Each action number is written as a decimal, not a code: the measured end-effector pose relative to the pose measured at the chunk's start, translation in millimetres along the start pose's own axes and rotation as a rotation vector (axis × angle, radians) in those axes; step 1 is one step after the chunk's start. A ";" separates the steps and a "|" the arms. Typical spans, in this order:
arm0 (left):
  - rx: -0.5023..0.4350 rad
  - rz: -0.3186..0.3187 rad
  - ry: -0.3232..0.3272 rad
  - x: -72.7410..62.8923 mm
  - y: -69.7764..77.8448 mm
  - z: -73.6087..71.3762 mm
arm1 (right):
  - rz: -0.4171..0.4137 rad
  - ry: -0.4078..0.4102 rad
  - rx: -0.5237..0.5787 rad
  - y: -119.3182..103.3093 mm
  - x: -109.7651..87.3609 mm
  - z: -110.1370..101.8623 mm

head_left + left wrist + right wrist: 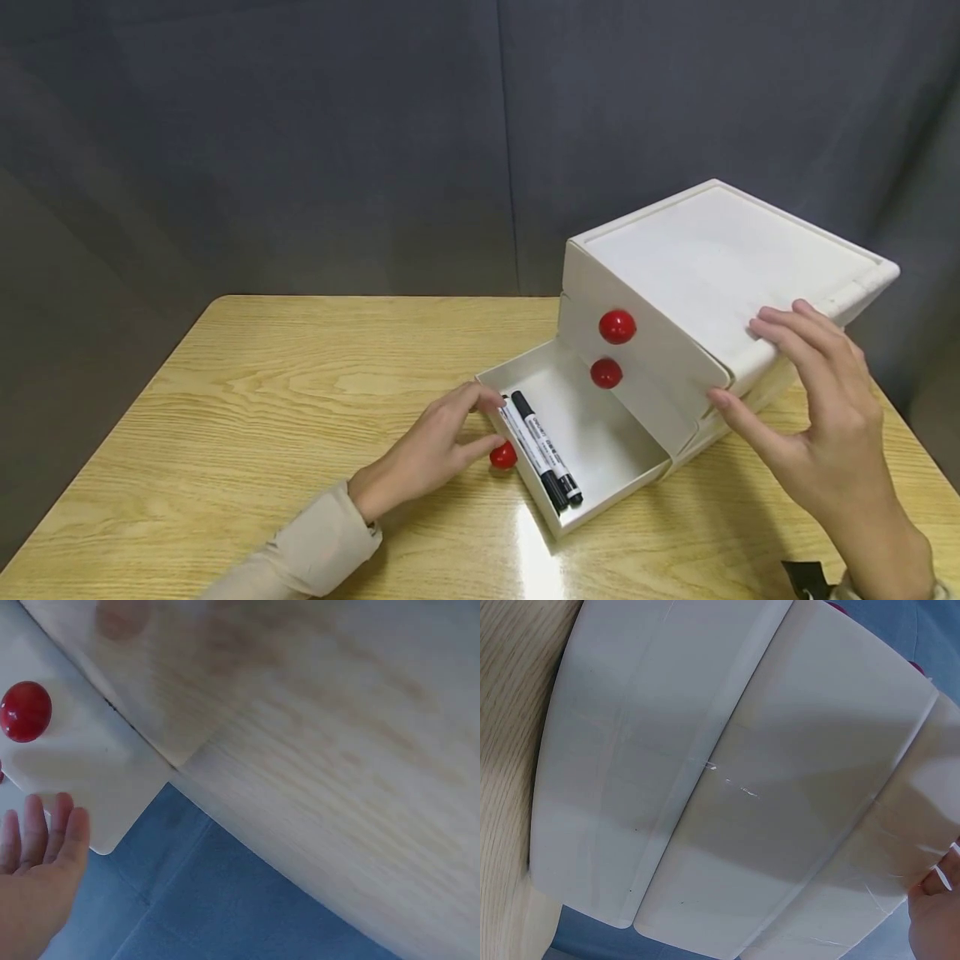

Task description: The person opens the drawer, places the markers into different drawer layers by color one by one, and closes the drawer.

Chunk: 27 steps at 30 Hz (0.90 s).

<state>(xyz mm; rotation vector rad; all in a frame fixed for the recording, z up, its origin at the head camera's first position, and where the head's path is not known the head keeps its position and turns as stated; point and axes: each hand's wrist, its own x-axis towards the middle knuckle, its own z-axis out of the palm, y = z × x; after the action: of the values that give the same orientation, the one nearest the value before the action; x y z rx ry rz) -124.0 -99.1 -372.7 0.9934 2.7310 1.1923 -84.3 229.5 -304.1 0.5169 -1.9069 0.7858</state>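
A white drawer cabinet (738,267) stands on the table with its bottom drawer (600,417) pulled out. Inside that drawer two black-and-white marker pens (536,437) lie side by side along the front wall. My left hand (431,446) is at the drawer's front, its fingertips near the rim and its thumb close to the red knob (502,455); firm contact cannot be made out. In the left wrist view its fingers (56,832) look fairly straight. With fingers spread, my right hand (840,425) touches the cabinet's top near corner; the right wrist view shows the cabinet side (780,772).
Two more drawer fronts above are closed, with an upper red knob (617,327) and a middle red knob (606,373). A wooden table (300,400) lies beneath, and a dark curtain (337,150) hangs behind. A small black item (806,577) shows by the right wrist.
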 end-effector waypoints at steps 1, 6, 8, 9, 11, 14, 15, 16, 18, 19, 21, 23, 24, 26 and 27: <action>-0.003 -0.008 -0.009 -0.7 -0.1 0.6 | -0.001 0.001 0.001 -0.1 -0.1 0.1; -0.025 -0.068 -0.075 -2.3 0.0 2.2 | 0.003 -0.011 -0.008 0.2 -0.9 -1.2; -0.027 -0.092 -0.102 -2.3 -0.5 2.8 | 0.004 -0.014 -0.011 0.6 -1.2 -1.4; -0.032 -0.104 -0.115 -2.4 -0.5 3.0 | 0.005 -0.016 -0.012 0.8 -1.4 -1.5; -0.033 -0.115 -0.135 -2.4 -1.0 3.6 | 0.005 -0.018 -0.012 1.3 -1.7 -1.5; -0.051 -0.116 -0.160 -1.8 -1.7 4.4 | 0.005 -0.029 -0.019 1.7 -2.2 -2.0; -0.059 -0.118 -0.168 -1.6 -1.8 4.6 | 0.006 -0.033 -0.021 1.7 -2.4 -2.2; -0.067 -0.120 -0.175 -1.5 -1.9 4.8 | 0.007 -0.037 -0.024 1.7 -2.5 -2.4; -0.089 -0.128 -0.185 -1.1 -1.7 5.2 | 0.007 -0.039 -0.026 1.5 -2.4 -2.5; -0.098 -0.132 -0.189 -1.0 -1.5 5.4 | 0.006 -0.035 -0.023 1.4 -2.4 -2.3; -0.123 -0.142 -0.194 -0.9 -0.9 6.0 | 0.003 -0.026 -0.017 1.0 -1.8 -1.7; -0.149 -0.152 -0.197 -0.8 -0.3 7.1 | -0.002 -0.015 -0.010 0.5 -1.3 -1.0; -0.160 -0.158 -0.199 -0.8 0.0 7.7 | -0.002 -0.013 -0.009 0.3 -1.0 -1.0; -0.176 -0.167 -0.201 -0.8 0.6 9.0 | -0.005 -0.009 -0.007 0.0 -0.6 -0.7; -0.177 -0.171 -0.201 -0.8 1.0 9.6 | -0.005 -0.008 -0.007 -0.2 -0.5 -0.7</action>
<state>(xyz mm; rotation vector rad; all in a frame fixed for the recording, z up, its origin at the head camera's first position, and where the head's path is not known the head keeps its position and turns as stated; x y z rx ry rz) -120.5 -92.7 -379.1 0.7953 2.4512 1.2076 -83.6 229.8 -304.2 0.5207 -1.9144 0.7743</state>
